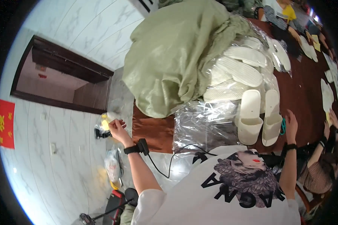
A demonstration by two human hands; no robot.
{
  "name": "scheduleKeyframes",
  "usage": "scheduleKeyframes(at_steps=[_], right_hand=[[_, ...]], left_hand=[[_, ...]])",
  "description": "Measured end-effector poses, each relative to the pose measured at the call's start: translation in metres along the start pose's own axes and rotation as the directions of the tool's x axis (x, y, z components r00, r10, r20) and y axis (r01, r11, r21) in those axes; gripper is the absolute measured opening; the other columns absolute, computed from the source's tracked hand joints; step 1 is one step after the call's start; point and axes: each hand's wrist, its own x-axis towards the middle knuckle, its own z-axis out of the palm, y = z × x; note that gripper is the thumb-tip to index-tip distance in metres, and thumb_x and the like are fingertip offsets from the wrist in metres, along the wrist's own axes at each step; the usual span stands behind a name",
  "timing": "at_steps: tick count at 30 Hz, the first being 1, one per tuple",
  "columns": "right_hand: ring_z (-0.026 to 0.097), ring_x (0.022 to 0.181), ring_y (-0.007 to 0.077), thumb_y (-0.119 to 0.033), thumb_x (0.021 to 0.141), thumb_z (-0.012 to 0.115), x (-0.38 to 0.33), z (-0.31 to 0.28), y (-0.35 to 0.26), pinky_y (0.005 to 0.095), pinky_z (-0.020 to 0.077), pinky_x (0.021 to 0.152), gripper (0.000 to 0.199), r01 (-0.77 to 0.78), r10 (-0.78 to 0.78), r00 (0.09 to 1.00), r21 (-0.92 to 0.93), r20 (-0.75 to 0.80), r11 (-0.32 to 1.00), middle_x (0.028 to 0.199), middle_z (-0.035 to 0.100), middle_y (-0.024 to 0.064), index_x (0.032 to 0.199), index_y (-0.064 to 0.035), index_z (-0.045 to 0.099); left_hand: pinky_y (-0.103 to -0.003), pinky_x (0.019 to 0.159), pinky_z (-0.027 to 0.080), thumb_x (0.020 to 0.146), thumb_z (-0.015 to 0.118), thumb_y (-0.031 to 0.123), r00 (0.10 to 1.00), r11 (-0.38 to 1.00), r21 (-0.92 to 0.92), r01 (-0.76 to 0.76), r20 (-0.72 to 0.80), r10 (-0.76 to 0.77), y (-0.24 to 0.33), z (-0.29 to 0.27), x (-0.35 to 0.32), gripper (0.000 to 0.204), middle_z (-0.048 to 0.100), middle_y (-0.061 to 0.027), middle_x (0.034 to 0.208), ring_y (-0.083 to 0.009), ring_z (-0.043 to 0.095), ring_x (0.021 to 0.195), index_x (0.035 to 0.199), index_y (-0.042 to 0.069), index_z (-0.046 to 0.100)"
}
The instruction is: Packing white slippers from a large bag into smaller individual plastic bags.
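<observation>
Resting beside right hand (291, 125): white slippers (261, 116).

Clear slipper bags (232, 71); red wall sign (6, 123)

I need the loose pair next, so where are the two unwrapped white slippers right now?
In the head view, the unwrapped white slippers lie side by side on the brown table, just left of the right hand and below the pile of bagged slippers.

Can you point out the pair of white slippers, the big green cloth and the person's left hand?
Slippers (250, 116): head view, strap of the left slipper.
Green cloth (169, 56): head view, middle of the heap.
Left hand (116, 127): head view, back of the hand.
</observation>
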Motion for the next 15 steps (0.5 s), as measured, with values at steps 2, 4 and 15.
scheduleKeyframes(at_steps=[2, 4, 15], right_hand=[[0.059, 0.102, 0.0295, -0.011, 0.092, 0.053, -0.006, -0.002, -0.013, 0.0415, 0.0482, 0.084, 0.031, 0.107, -0.099, 0.993, 0.15, -0.059, 0.983, 0.112, 0.059, 0.0131, 0.123, -0.0095, 0.056], [0.059, 0.1, 0.0278, -0.009, 0.092, 0.053, -0.013, -0.012, -0.035, 0.04, 0.0482, 0.084, 0.03, 0.069, -0.075, 0.997, 0.18, 0.025, 0.981, 0.113, 0.058, 0.0123, 0.121, -0.0097, 0.056], [0.061, 0.087, 0.0299, -0.002, 0.086, 0.058, -0.039, -0.001, -0.094, 0.0367, 0.0494, 0.071, 0.022, 0.338, -0.343, 0.938, 0.082, 0.058, 0.938, 0.109, 0.057, 0.0121, 0.108, -0.0072, 0.06]], left_hand=[[-0.026, 0.053, 0.051, 0.095, 0.053, 0.012, 1.0, 1.0, 0.002, -0.01, -0.01, 0.01, -0.012, -0.01, 0.013, 0.013, 0.063, -0.008, 0.079, -0.0127, 0.061, 0.064, 0.09, 0.0, 0.052], [-0.025, 0.053, 0.051, 0.095, 0.053, 0.012, 1.0, 1.0, 0.027, 0.003, 0.006, -0.003, -0.022, -0.013, 0.027, 0.013, 0.064, -0.0074, 0.077, -0.0124, 0.061, 0.064, 0.089, 0.0, 0.054], [-0.038, 0.083, 0.05, 0.086, 0.062, 0.01, 0.994, 0.905, 0.415, -0.099, -0.009, 0.113, -0.135, 0.0, 0.043, 0.02, 0.069, -0.0144, 0.094, -0.0311, 0.065, 0.089, 0.103, -0.001, 0.065]])
